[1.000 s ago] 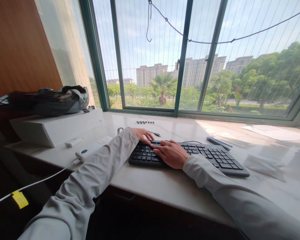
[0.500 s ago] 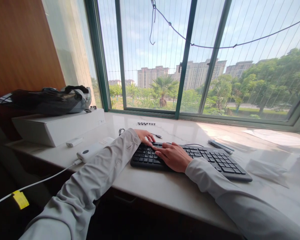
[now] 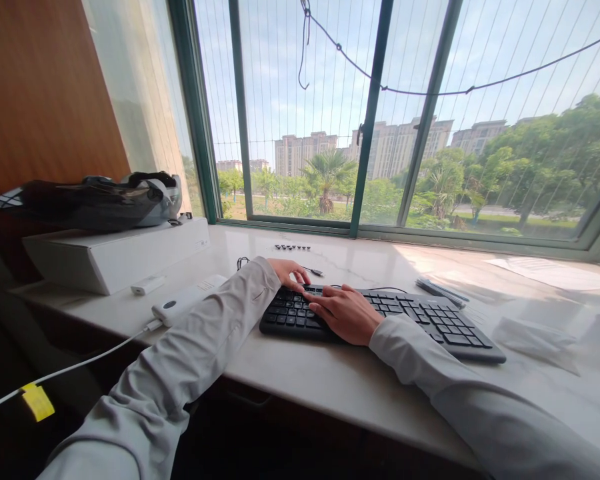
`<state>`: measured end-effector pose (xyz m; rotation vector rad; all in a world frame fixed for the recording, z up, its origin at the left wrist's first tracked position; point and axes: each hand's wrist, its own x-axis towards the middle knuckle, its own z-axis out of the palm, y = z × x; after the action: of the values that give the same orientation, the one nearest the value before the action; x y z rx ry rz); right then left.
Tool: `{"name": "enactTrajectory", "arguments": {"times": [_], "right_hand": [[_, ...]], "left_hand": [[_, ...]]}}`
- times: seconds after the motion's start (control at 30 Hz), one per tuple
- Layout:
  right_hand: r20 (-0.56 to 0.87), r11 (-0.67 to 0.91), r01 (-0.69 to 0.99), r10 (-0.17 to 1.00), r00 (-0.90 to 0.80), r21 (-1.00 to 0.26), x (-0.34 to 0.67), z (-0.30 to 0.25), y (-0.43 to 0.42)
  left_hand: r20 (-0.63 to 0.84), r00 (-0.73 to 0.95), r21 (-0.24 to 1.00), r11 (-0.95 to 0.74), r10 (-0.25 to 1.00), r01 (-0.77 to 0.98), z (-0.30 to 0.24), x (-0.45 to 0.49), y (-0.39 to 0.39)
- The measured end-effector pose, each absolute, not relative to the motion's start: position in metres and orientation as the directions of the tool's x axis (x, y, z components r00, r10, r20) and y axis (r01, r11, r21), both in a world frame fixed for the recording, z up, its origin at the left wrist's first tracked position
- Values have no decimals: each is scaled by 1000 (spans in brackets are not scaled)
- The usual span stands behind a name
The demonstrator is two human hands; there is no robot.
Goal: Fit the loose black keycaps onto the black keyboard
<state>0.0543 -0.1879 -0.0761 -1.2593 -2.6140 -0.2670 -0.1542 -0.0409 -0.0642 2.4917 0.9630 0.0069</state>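
Observation:
A black keyboard [image 3: 405,313] lies on the pale marble-like counter, slightly slanted. My left hand [image 3: 287,272] is at its back left edge, with bent fingers by the rim and the thumb low over the upper keys. From the right, my right hand [image 3: 350,313] rests over the keyboard's left half. Its thumb and forefinger come together at the upper rows, close to the left thumb; whatever is between them is too small to make out. Lighter gaps show among the keys there. Behind the keyboard, several small black keycaps [image 3: 293,247] stand in two short rows.
A black cable with a plug [image 3: 316,272] lies behind my left hand. On the left are a white power bank-like device [image 3: 173,308], a white box [image 3: 115,257] and a black bag-like bundle [image 3: 105,203]. Dark thin strips [image 3: 440,292], clear plastic [image 3: 535,340] and paper [image 3: 555,272] lie right.
Both hands stay at nearly the same place on the keyboard, with only a very slight shift of the right fingers. The view has moved a little.

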Motion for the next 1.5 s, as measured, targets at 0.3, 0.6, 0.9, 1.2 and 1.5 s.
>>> {"name": "enactTrajectory", "arguments": {"times": [0.3,0.6,0.9,1.2,1.5], "right_hand": [[295,637,764,714,-635,101,50,-74,-187],[311,651,749,692,-651,121,48,-74,-190],[351,672,732,662,-662,114,54,-71,-193],[429,626,772,670,-606,111,59,-70,-191],[416,611,783,686,-597,116,59,-69,-192]], "left_hand": [[-219,762,410,-651,609,638,-59,-149,-43],[-252,729,430,-601,637,674,-60,-151,-41],[-208,783,480,-637,586,604,-58,-157,-45],[-201,761,445,-635,616,632,-60,-155,-47],[-155,761,463,-634,629,619,-59,-153,-50]]}}
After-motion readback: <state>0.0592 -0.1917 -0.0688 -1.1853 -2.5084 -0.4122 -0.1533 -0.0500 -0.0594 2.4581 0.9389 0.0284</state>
